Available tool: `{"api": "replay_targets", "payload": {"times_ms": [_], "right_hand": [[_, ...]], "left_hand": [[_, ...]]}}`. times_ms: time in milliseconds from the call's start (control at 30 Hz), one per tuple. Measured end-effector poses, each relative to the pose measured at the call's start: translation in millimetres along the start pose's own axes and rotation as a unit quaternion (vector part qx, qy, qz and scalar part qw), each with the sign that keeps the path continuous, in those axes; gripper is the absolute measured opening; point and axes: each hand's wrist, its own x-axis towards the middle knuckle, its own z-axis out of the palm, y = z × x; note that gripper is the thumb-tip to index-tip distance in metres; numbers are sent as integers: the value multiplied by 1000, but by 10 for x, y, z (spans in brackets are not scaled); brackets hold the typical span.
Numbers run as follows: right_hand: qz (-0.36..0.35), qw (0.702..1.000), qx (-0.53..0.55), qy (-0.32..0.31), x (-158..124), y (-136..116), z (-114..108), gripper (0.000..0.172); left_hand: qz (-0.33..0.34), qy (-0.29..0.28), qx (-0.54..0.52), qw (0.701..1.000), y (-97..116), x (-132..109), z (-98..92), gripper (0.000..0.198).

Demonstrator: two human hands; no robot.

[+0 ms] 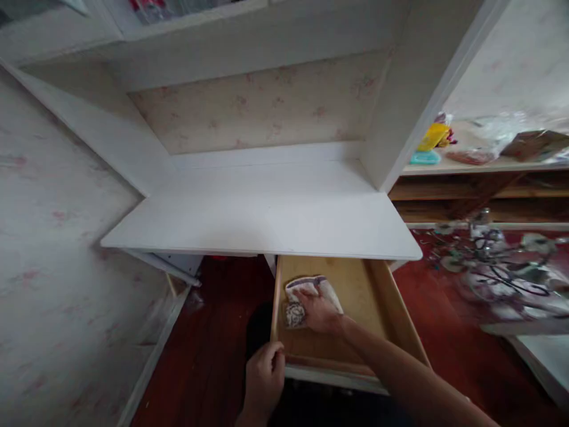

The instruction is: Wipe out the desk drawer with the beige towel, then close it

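While our right hand (317,311) spreads its fingers slightly on a folded, patterned cloth (294,314) inside the shallow wooden drawer (353,290), we curl our left hand (267,375) at the drawer's front corner; whether those fingers grip it, we cannot tell.

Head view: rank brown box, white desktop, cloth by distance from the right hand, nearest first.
1. Cloth: under the right hand, inside the drawer.
2. White desktop: beyond, above the drawer.
3. Brown box: farthest, on the right-side shelf.
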Motion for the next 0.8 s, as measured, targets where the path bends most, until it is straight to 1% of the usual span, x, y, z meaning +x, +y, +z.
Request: {"api": "replay_targets", "payload": {"times_ms": [100,200,233,300,333,400,467,500,533,567,600,667,700,733,800], "right_hand": [[-71,997,25,-12,-155,-146,117,82],[-112,992,39,-39,-203,-159,123,85],[-108,992,42,-46,-193,-141,99,84],[-57,997,46,-35,-150,-101,26,73],[-19,999,44,-18,-126,-86,-17,66],[75,995,50,40,-87,-69,-106,56],[160,977,78,113,-62,-69,-191,48],[190,965,97,149,-51,-76,-231,46],[203,956,115,180,-34,-89,-269,45],[194,952,125,201,-9,-111,-305,45],[166,955,127,209,28,-141,-339,46],[97,967,113,208,150,-229,-397,53],[75,971,101,206,232,-283,-421,57],[68,973,82,203,324,-340,-442,59],[79,976,38,198,515,-444,-475,59]], "left_hand": [[0,0,-13,1000,56,-11,-19,22],[1,-4,-23,1000,91,-9,-37,23],[1,-5,-23,1000,98,-6,-43,23],[2,-9,-23,1000,104,-1,-55,22],[0,-10,-23,1000,106,0,-61,22],[-4,-9,-25,1000,106,-6,-67,21],[-12,-8,-28,999,103,-18,-66,21],[-15,-8,-29,999,100,-24,-62,21],[-17,-7,-29,999,96,-29,-56,21],[-18,-6,-28,999,91,-31,-51,21],[-17,-4,-26,1000,86,-30,-45,21],[-13,-1,-23,1000,76,-25,-37,22],[-10,-1,-24,1000,72,-22,-35,22],[-7,-1,-24,1000,69,-20,-35,22],[-4,-3,-26,1000,67,-20,-39,23]]}}
